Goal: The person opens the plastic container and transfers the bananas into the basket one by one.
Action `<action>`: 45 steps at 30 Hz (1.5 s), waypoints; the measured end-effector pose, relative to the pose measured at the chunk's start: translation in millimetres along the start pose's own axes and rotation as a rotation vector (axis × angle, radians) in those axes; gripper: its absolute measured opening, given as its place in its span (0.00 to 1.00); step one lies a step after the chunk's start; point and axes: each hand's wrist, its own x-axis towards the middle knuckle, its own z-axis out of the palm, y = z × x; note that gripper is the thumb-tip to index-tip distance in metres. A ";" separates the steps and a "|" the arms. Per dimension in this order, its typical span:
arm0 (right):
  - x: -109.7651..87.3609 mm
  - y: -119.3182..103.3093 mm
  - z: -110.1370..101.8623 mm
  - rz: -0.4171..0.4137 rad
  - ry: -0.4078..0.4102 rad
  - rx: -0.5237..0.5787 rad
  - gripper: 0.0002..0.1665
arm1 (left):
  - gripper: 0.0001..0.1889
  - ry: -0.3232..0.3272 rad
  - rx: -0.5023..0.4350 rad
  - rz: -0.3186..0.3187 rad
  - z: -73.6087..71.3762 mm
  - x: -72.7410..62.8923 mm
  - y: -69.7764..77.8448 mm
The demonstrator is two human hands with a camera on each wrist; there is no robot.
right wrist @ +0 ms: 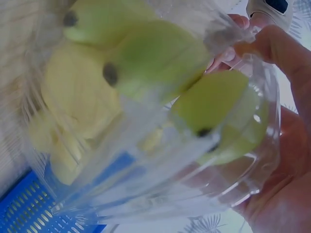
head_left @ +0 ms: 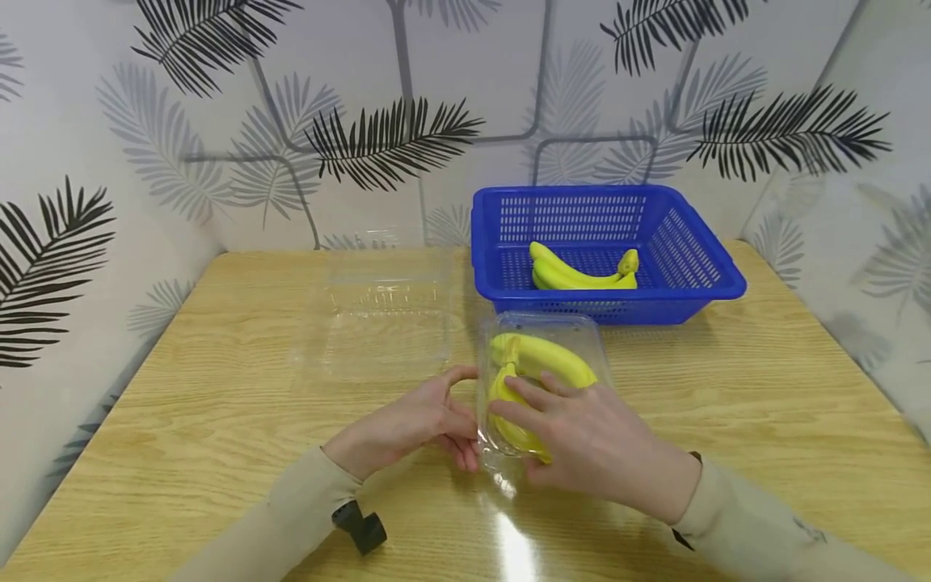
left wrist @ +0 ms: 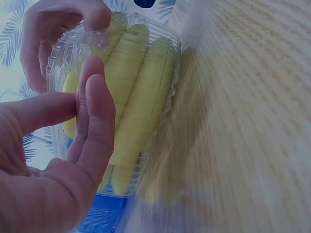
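Observation:
A clear plastic box point(head_left: 604, 356) with yellow bananas point(head_left: 549, 356) in it stands in front of the blue basket in the head view. My right hand point(head_left: 596, 436) holds it at its near right side, fingertips over the bananas. In the right wrist view the thumb point(right wrist: 277, 46) bends at the rim. My left hand point(head_left: 429, 420) is at the box's left side, thumb and fairly straight fingers close against its edge. The left wrist view shows several bananas point(left wrist: 131, 92) through the ribbed wall, with those fingers point(left wrist: 99, 116) in front.
Behind the box stands a blue slotted basket point(head_left: 607, 297) with more bananas point(head_left: 582, 276) in it. A second clear plastic container point(head_left: 385, 331) rests on the wooden table point(head_left: 218, 380) to the left. A wall with a leaf pattern point(head_left: 407, 218) rises at the table's far edge.

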 end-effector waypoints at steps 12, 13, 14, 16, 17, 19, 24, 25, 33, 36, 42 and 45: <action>-1.8 -1.2 -13.7 0.037 -0.017 0.120 0.36 | 0.43 0.023 0.032 -0.018 -2.3 -0.1 -1.7; -3.2 -1.8 -13.8 0.044 -0.016 0.111 0.36 | 0.44 0.023 0.032 -0.018 -2.1 0.0 -1.8; -4.5 -2.4 -14.0 0.056 -0.015 0.110 0.36 | 0.44 0.023 0.032 -0.018 -1.7 0.0 -1.7; -7.0 -3.4 -14.5 0.082 -0.014 0.111 0.37 | 0.44 0.023 0.031 -0.018 -0.7 0.0 -2.0; -8.2 -4.0 -14.7 0.091 -0.014 0.105 0.38 | 0.44 0.023 0.029 -0.018 -0.3 0.0 -2.3; -10.7 -4.9 -15.2 0.103 -0.012 0.098 0.39 | 0.44 0.020 0.026 -0.021 0.7 -0.1 -2.7; -14.3 -6.1 -16.9 0.112 0.030 0.072 0.39 | 0.44 0.015 0.023 -0.024 1.8 -0.1 -3.0; -14.7 -6.2 -17.3 0.117 0.037 0.069 0.39 | 0.44 0.013 0.022 -0.025 1.8 0.0 -3.0; -19.0 -7.2 -23.1 0.169 0.028 0.076 0.39 | 0.45 0.015 -0.001 -0.035 2.0 0.6 -3.3; -20.0 -6.8 -26.1 0.175 0.031 0.081 0.40 | 0.46 0.016 -0.006 -0.039 2.1 0.7 -3.4; -22.1 -5.9 -34.3 0.200 0.029 0.078 0.42 | 0.47 0.010 -0.010 -0.041 2.6 0.3 -3.1; -24.2 -5.3 -38.1 0.222 0.023 0.096 0.42 | 0.47 0.008 -0.014 -0.044 3.2 -0.1 -2.6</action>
